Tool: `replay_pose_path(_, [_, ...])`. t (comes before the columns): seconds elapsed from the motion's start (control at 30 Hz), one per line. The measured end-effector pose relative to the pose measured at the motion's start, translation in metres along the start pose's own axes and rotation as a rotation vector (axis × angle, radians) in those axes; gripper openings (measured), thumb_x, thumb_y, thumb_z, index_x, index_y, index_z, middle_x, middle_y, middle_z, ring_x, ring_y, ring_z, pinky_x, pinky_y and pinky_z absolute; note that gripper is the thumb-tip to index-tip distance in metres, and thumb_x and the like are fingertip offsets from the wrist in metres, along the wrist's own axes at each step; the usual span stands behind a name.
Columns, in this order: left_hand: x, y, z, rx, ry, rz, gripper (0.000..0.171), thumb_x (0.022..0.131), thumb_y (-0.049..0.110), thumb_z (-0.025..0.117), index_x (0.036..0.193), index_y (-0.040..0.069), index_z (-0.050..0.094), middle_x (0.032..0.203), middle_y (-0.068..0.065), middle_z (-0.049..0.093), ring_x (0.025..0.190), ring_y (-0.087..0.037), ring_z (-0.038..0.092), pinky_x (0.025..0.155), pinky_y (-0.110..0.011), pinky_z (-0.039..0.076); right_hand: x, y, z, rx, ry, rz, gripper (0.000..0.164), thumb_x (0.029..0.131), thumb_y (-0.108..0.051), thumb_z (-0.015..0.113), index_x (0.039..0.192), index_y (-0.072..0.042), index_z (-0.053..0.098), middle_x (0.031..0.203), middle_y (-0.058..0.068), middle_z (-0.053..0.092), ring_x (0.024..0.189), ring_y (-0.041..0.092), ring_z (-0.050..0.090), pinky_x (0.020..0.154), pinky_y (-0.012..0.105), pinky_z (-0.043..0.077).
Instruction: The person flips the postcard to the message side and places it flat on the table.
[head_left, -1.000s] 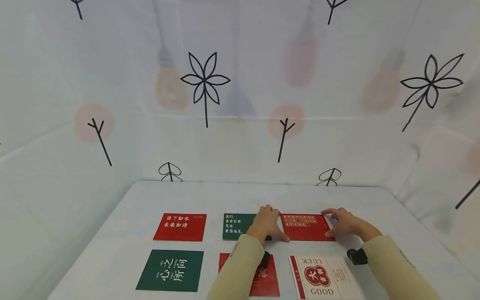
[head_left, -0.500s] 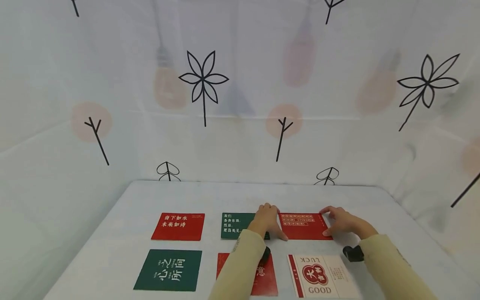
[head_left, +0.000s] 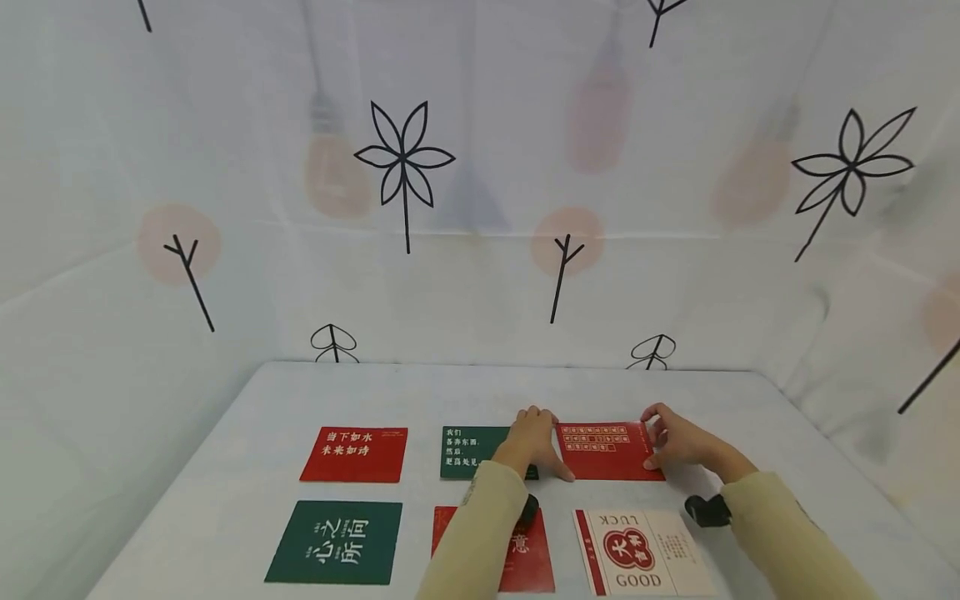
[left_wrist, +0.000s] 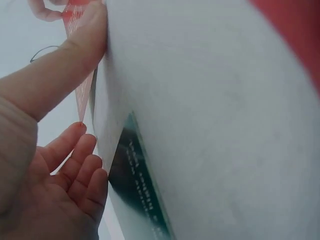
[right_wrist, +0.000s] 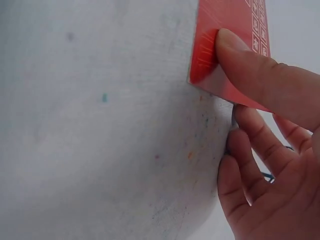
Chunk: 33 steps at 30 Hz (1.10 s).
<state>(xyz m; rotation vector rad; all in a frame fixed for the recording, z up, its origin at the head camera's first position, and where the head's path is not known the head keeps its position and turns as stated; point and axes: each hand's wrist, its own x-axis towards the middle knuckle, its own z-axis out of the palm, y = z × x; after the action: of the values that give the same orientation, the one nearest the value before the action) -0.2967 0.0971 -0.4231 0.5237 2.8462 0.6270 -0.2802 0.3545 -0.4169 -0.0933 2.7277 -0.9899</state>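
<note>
Card (head_left: 600, 461), red, right edge clamped in the right grip (head_left: 684, 442), left edge against the spread left grip (head_left: 532, 442).

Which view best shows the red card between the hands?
The head view: the red card shows almost whole, print side up. The left wrist view has a slanted strip partly behind the left hand; the right wrist view, one corner close up, partly covered by the right hand.

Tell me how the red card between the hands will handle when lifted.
The red card is probably light, as it looks thin. It seems fairly stiff: its edges run straight beside the right hand. Its glossy sheen suggests it could slip.
</note>
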Motion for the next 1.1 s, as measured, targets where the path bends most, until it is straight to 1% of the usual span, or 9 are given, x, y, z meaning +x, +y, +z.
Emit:
replay_pose_path(0.07, [0.0, 0.0, 0.0, -0.059, -0.01, 0.0, 0.079, 0.059, 0.039, 0.088, 0.123, 0.011, 0.051, 0.105, -0.001, 0.051, 0.098, -0.016, 0.044, 0.087, -0.031, 0.045, -0.001, 0.001, 0.001, 0.01, 0.012, -0.004, 0.073, 0.068, -0.006, 0.081, 0.12, 0.001, 0.03, 0.09, 0.01, 0.049, 0.083, 0.025, 0.051, 0.076, 0.044, 0.044])
replay_pose_path(0.17, [-0.001, 0.001, 0.001, -0.212, -0.018, -0.022, 0.072, 0.062, 0.026, 0.088, 0.121, 0.009, 0.049, 0.1, -0.001, 0.054, 0.095, -0.016, 0.048, 0.085, -0.034, 0.047, -0.003, 0.003, 0.003, 0.005, 0.03, 0.003, 0.074, 0.068, -0.007, 0.082, 0.121, 0.0, 0.031, 0.086, 0.009, 0.05, 0.079, 0.022, 0.052, 0.074, 0.042, 0.044])
replay_pose_path(0.23, [-0.001, 0.002, 0.002, -0.325, -0.016, -0.046, 0.07, 0.063, 0.016, 0.087, 0.12, 0.008, 0.047, 0.094, -0.001, 0.055, 0.089, -0.016, 0.051, 0.082, -0.036, 0.048, -0.003, 0.003, 0.004, -0.008, 0.047, 0.011, 0.074, 0.068, -0.009, 0.082, 0.122, 0.0, 0.032, 0.084, 0.008, 0.05, 0.078, 0.022, 0.052, 0.073, 0.041, 0.044])
replay_pose_path(0.33, [-0.001, 0.003, 0.004, -0.422, 0.009, -0.064, 0.07, 0.063, 0.008, 0.086, 0.119, 0.009, 0.045, 0.087, 0.0, 0.056, 0.08, -0.015, 0.053, 0.078, -0.035, 0.048, -0.005, 0.002, 0.005, -0.011, 0.068, 0.025, 0.074, 0.068, -0.012, 0.082, 0.123, 0.002, 0.034, 0.082, 0.008, 0.051, 0.077, 0.022, 0.051, 0.071, 0.039, 0.044])
replay_pose_path(0.47, [-0.001, 0.003, 0.005, -0.479, 0.041, -0.053, 0.07, 0.064, 0.005, 0.085, 0.12, 0.01, 0.044, 0.082, 0.002, 0.057, 0.075, -0.014, 0.053, 0.075, -0.035, 0.048, -0.008, 0.003, 0.005, -0.009, 0.097, 0.054, 0.069, 0.069, -0.016, 0.082, 0.119, 0.006, 0.04, 0.078, 0.007, 0.053, 0.074, 0.021, 0.05, 0.067, 0.035, 0.045])
replay_pose_path(0.63, [0.0, 0.001, 0.01, -0.517, 0.075, -0.048, 0.061, 0.068, 0.007, 0.083, 0.119, 0.009, 0.048, 0.076, 0.002, 0.056, 0.07, -0.014, 0.052, 0.071, -0.033, 0.047, -0.012, 0.008, 0.004, -0.04, 0.146, 0.063, 0.049, 0.073, -0.021, 0.08, 0.104, 0.006, 0.055, 0.078, 0.005, 0.057, 0.072, 0.019, 0.052, 0.063, 0.032, 0.047])
replay_pose_path(0.73, [0.002, 0.0, 0.013, -0.54, 0.088, -0.065, 0.055, 0.071, 0.009, 0.081, 0.117, 0.007, 0.05, 0.074, 0.002, 0.055, 0.067, -0.014, 0.051, 0.068, -0.031, 0.047, -0.013, 0.012, 0.005, -0.024, 0.165, 0.058, 0.039, 0.076, -0.021, 0.077, 0.099, 0.005, 0.059, 0.076, 0.004, 0.059, 0.071, 0.018, 0.054, 0.063, 0.031, 0.048])
replay_pose_path(0.97, [0.003, -0.002, 0.018, -0.648, 0.109, -0.07, 0.029, 0.078, 0.005, 0.074, 0.101, 0.002, 0.057, 0.077, -0.002, 0.06, 0.067, -0.013, 0.06, 0.062, -0.027, 0.051, -0.015, 0.015, 0.009, 0.035, 0.211, 0.06, 0.039, 0.079, -0.024, 0.075, 0.098, 0.006, 0.063, 0.08, 0.005, 0.063, 0.07, 0.018, 0.056, 0.06, 0.027, 0.048])
replay_pose_path(1.1, [0.002, 0.0, 0.018, -0.719, 0.115, -0.111, 0.019, 0.08, 0.007, 0.072, 0.095, 0.002, 0.06, 0.074, -0.003, 0.06, 0.063, -0.012, 0.06, 0.06, -0.024, 0.052, -0.018, 0.018, 0.01, 0.064, 0.222, 0.089, 0.043, 0.08, -0.03, 0.073, 0.098, 0.007, 0.063, 0.081, 0.006, 0.063, 0.07, 0.018, 0.055, 0.061, 0.026, 0.048])
